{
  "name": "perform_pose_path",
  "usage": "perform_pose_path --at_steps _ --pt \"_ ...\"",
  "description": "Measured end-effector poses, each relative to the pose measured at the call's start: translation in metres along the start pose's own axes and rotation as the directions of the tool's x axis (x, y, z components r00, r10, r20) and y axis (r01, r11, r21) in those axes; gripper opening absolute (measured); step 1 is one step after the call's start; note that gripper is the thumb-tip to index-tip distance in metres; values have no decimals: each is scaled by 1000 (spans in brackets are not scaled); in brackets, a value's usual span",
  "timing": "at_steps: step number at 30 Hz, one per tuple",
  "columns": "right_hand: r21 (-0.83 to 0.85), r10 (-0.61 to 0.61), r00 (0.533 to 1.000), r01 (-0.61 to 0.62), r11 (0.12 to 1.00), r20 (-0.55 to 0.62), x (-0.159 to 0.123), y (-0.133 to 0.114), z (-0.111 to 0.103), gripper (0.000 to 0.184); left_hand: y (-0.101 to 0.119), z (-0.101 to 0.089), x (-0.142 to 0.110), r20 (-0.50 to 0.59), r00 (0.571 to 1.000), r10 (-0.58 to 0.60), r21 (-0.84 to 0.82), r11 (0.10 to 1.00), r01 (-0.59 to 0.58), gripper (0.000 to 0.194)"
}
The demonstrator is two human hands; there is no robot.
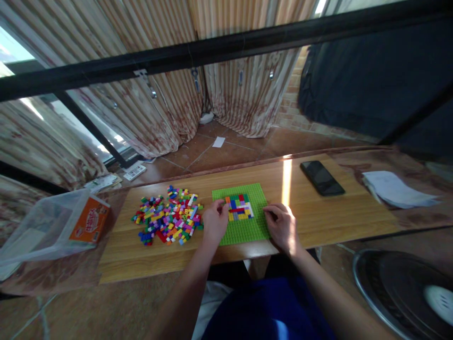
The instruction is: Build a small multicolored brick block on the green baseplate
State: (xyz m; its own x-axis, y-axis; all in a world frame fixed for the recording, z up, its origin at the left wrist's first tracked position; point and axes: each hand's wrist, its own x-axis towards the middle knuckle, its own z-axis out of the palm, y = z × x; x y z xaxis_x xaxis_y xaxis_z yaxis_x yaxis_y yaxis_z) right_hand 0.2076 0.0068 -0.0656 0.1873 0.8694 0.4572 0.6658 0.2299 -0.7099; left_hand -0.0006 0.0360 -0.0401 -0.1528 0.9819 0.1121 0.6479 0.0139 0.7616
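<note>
A green studded baseplate [236, 233] lies on the wooden board, bearing a flat patch of multicoloured toy bricks [239, 207]. My left hand [216, 219] is at the left edge of the patch, thumb and index finger closed together against the bricks; whether a brick is between the fingertips is hidden. At the right edge of the plate rests my right hand [282, 224], its fingers curled in and closed, with nothing visible in them. Left of my left hand spreads a heap of loose toy bricks [170, 215] in many colours.
A black phone [322, 178] lies on the wooden board [148, 265] at the right, with white papers [398, 189] beyond it. A clear plastic box [49, 226] with an orange label stands at the left. A dark rail [219, 53] crosses before the curtains. A round dark object [399, 283] is lower right.
</note>
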Motion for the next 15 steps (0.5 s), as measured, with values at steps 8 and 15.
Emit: perform_pose_path --at_steps 8,15 --pt "8 7 1000 -7 1000 -1 0 -1 -1 18 7 0 8 41 998 -49 92 995 45 24" --pt "-8 9 1000 -9 1000 -1 0 0 0 18 10 0 5 30 998 -51 119 992 47 20"
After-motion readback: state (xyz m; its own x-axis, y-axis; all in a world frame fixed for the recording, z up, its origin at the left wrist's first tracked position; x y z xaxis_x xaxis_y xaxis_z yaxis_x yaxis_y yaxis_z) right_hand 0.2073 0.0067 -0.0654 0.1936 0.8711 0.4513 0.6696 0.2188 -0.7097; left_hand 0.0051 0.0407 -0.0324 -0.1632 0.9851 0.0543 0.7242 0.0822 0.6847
